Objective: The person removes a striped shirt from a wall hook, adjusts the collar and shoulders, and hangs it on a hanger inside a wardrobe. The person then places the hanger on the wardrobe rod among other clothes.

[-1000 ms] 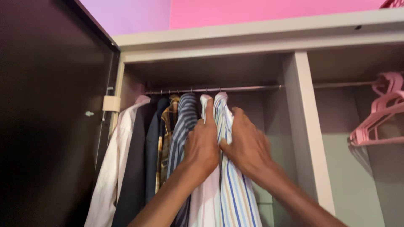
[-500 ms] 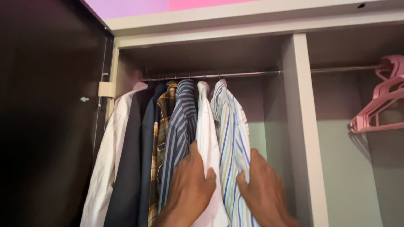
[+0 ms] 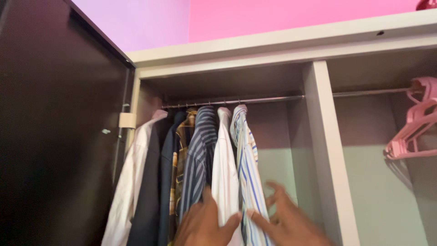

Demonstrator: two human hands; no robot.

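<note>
White shirt (image 3: 225, 173) betw. 2 spread hands, fingertips touching.

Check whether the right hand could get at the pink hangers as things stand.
Probably yes, with a long reach: the right hand is low by the striped shirt, and the divider stands between it and the pink hangers, though that bay's front is open.

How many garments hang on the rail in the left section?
7, left to right: pale shirt, dark jacket, navy garment, plaid shirt, blue-striped shirt, white shirt, multicolour-striped shirt. More may hide between.

Plain white shirt (image 3: 225, 177) hangs beside blue-striped shirt (image 3: 248, 173); pink hangers (image 3: 412, 130).
</note>
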